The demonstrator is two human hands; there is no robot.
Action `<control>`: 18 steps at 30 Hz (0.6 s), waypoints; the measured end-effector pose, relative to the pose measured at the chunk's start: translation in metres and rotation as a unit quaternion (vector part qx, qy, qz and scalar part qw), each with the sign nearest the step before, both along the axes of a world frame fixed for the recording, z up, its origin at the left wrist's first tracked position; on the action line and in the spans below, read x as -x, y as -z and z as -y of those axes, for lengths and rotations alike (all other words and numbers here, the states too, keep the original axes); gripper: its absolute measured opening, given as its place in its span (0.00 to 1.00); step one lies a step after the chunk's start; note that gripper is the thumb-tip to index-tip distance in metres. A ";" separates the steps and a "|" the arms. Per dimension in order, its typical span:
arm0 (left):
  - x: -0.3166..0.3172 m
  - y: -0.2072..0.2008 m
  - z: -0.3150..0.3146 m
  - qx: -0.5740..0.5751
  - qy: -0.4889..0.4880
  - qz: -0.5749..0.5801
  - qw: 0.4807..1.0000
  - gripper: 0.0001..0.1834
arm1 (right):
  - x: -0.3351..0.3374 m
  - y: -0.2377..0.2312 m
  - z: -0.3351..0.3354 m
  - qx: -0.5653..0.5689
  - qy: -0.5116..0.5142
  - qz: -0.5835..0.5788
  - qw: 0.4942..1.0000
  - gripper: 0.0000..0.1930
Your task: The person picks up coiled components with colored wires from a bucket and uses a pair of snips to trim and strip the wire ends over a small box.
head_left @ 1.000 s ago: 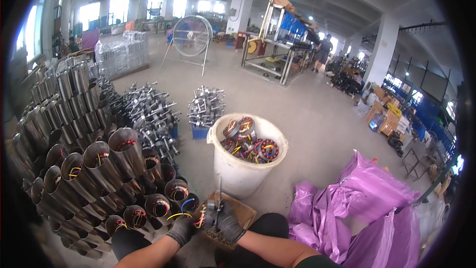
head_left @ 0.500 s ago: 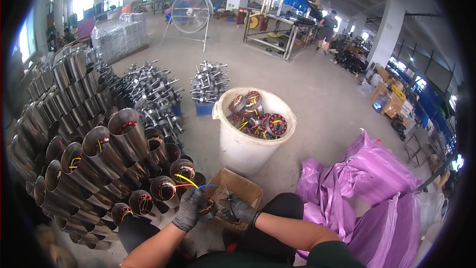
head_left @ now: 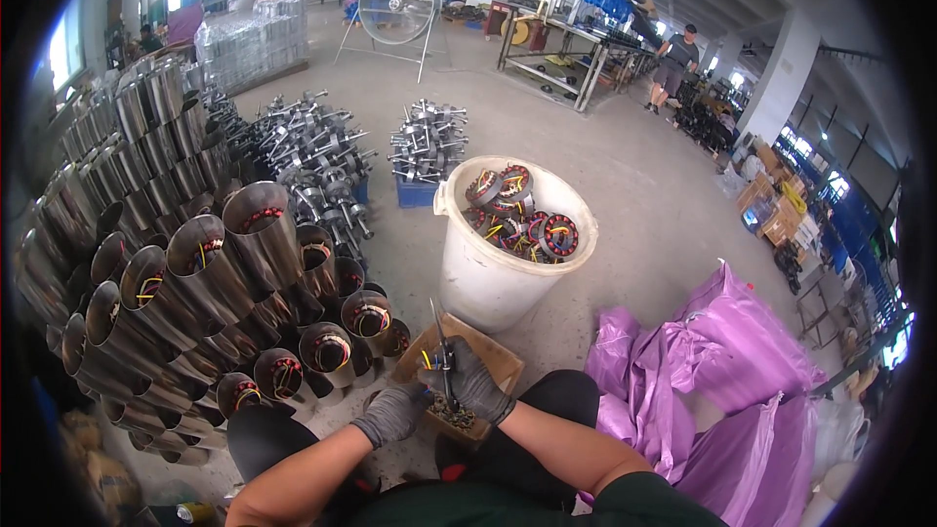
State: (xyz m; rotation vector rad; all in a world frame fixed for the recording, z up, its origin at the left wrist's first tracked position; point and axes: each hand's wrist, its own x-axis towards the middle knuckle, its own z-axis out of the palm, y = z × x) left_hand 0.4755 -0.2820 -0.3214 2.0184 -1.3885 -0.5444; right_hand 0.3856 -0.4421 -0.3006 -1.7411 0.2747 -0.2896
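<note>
Both my hands wear dark grey gloves and meet over an open cardboard box [head_left: 506, 365]. In my closed right hand [head_left: 474, 385] is a pair of scissors [head_left: 437, 324] with dark handles, its slim metal blades pointing up and away; whether they are parted is too small to tell. Close to its left, my left hand [head_left: 392, 416] is closed on coloured wires. Yellow and blue wire ends [head_left: 427, 361] show beside the scissors. Any stator on these wires is hidden by my hands. Small coloured scraps [head_left: 457, 418] lie in the box.
Stacked metal tubes [head_left: 200, 259], several with wound stators inside, crowd the left. A white bin [head_left: 508, 283] of stators [head_left: 558, 236] stands ahead. Beyond are shaft parts [head_left: 317, 151] and a blue crate [head_left: 418, 193]. Purple sacks [head_left: 737, 342] lie right; a person [head_left: 673, 66] is far right.
The scissors have come up out of the box in my right hand, beside my left. My left hand has lowered slightly; the stator and fanned-out wires it showed are mostly hidden. The distant person is nearer.
</note>
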 end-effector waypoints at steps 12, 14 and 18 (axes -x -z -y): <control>0.003 -0.054 -0.007 -0.101 -0.052 -0.306 0.945 0.15 | -0.004 -0.003 0.007 -0.070 0.110 -0.013 0.991 0.15; -0.004 -0.046 -0.013 -0.066 -0.087 -0.429 0.897 0.19 | -0.001 -0.015 0.003 -0.179 0.113 0.000 0.977 0.14; -0.008 0.003 -0.014 0.032 -0.087 -0.527 0.845 0.19 | -0.003 -0.019 0.004 -0.208 0.136 -0.011 0.969 0.14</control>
